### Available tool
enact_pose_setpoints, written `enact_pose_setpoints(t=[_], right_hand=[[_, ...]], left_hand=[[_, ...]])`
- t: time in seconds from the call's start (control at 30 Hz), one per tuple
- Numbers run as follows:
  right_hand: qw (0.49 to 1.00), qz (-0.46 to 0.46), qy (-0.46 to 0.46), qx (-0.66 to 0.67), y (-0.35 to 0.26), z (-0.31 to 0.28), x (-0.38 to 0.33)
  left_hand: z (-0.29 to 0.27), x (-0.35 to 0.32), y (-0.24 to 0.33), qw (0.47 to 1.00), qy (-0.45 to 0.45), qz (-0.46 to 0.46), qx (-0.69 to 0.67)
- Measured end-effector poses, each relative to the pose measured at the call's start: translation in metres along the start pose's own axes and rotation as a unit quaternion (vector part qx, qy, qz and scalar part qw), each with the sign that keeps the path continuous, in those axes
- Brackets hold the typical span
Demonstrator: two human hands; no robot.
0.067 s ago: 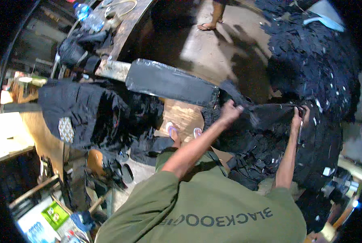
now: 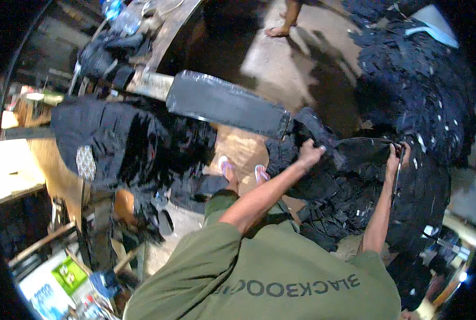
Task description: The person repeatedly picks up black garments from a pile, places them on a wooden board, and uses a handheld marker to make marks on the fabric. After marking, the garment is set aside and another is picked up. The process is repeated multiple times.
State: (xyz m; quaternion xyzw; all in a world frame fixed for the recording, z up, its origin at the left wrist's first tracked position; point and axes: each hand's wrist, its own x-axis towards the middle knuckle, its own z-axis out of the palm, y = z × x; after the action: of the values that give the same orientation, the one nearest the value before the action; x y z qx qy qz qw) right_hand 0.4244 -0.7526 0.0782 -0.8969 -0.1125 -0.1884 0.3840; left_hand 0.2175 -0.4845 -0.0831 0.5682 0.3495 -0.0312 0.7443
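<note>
A dark length of black cloth (image 2: 367, 150) is stretched between my hands above the heap on the right. My left hand (image 2: 311, 154) is closed on its near-left end, beside the tip of a long dark padded board (image 2: 224, 105). At the cloth's right end my right hand (image 2: 399, 156) grips the edge with fingers bent. A thin shiny strip (image 2: 396, 184) runs down along my right wrist; I cannot tell what it is. Under both hands lies a large heap of black cloth pieces (image 2: 350, 186).
More black cloth (image 2: 107, 133) is draped left of the board. A bigger black pile (image 2: 424, 90) with white flecks rises at the far right, a pale blue piece (image 2: 435, 26) on top. Another person's leg (image 2: 290, 16) stands beyond. Clear bottles (image 2: 125, 22) sit on a bench at upper left.
My left hand has dipped slightly, and the cloth hangs a little differently between my hands. The other person's foot has shifted slightly. The whole view has tilted a little.
</note>
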Motion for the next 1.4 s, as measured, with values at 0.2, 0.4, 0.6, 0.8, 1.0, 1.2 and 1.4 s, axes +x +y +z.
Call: enact_pose_setpoints(t=[0.2,0.4,0.6,0.8,1.0,1.2,1.4], right_hand=[[0.978,-0.039,-0.201,-0.031,-0.033,0.016,-0.078],[0.940,-0.010,-0.328,0.092,-0.112,0.060,-0.233],[0.871,-0.118,-0.430,0.204,-0.181,0.083,-0.279],[0.902,-0.102,-0.407,0.100,-0.210,0.064,-0.281],[0.908,-0.147,-0.391,0.015,-0.228,0.014,-0.321],[0.910,-0.185,-0.369,0.045,-0.243,-0.019,-0.367],[0.918,-0.089,-0.386,0.005,-0.237,-0.048,-0.393]], left_hand=[[-0.112,-0.043,-0.078,0.954,0.208,-0.188,0.102],[-0.289,-0.196,-0.093,0.881,0.393,0.041,0.261],[-0.307,-0.308,-0.169,0.770,0.387,0.077,0.502],[-0.325,-0.401,-0.283,0.771,0.429,0.117,0.457],[-0.381,-0.442,-0.372,0.766,0.512,0.134,0.365],[-0.505,-0.421,-0.442,0.783,0.530,0.048,0.322],[-0.594,-0.389,-0.480,0.778,0.523,-0.191,0.292]])
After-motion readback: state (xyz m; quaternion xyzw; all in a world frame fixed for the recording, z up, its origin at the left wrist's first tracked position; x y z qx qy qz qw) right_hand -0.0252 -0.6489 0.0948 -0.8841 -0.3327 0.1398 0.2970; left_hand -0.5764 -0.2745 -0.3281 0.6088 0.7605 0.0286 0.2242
